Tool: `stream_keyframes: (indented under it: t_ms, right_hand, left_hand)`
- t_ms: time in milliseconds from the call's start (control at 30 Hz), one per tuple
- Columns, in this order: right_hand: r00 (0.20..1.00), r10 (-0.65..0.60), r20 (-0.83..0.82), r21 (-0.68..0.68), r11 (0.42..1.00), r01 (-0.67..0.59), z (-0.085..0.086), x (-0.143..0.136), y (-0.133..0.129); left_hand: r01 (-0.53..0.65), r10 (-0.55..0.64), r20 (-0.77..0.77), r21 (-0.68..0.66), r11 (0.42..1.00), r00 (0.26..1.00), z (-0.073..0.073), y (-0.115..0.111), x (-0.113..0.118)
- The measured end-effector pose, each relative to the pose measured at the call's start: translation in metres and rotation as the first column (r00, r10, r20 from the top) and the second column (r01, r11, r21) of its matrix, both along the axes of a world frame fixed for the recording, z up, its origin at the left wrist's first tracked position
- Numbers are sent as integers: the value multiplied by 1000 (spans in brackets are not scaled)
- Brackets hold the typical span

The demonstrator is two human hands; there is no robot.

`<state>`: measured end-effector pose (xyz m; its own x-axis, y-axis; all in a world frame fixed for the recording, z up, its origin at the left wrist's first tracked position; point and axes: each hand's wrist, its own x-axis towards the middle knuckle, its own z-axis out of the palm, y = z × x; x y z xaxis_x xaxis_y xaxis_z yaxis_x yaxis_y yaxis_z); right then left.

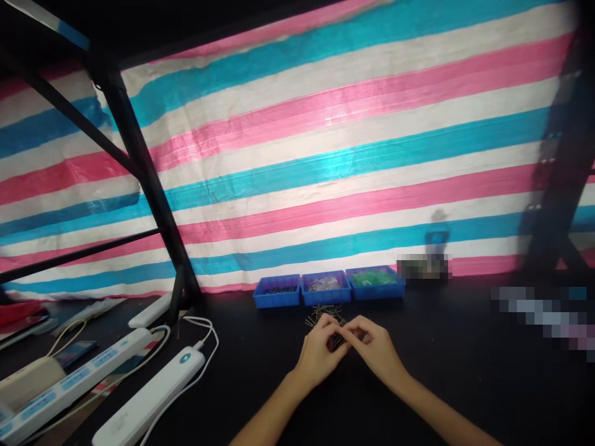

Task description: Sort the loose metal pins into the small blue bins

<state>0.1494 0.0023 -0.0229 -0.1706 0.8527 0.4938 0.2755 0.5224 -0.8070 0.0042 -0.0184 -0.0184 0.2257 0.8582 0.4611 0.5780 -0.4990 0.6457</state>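
My left hand (317,356) and my right hand (380,354) meet over the black table, fingertips touching. Both are closed, their fingers bent in a pinch. Small dark pieces show between them, but I cannot make out what they are or which hand grips them. Just beyond the fingers lies a loose pile of thin, brass-coloured pin-like pieces (328,309), partly hidden by my left hand. Behind the pile stand three blue bins: the left bin (277,301) holds dark thin pieces, the middle bin (326,298) pale clear pieces, the right bin (379,291) green pieces.
On the left lie a white power strip (81,379), a long white device (151,396) with a white cable (214,353), and a phone (77,354). A black metal post (153,198) rises there. A striped sheet (325,155) hangs behind the table.
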Motion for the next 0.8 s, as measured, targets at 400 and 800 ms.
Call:
stream_keyframes:
  t_ms: [400,800]
  right_hand:
    - [992,-20,-121,-111,994,7,-9,1,8]
    - [999,14,-29,-110,994,-17,-11,-1,7]
  left_hand:
    - [15,9,266,-87,996,964,-1,12,-7]
    - [-21,166,492,-287,958,855,1,23,-17]
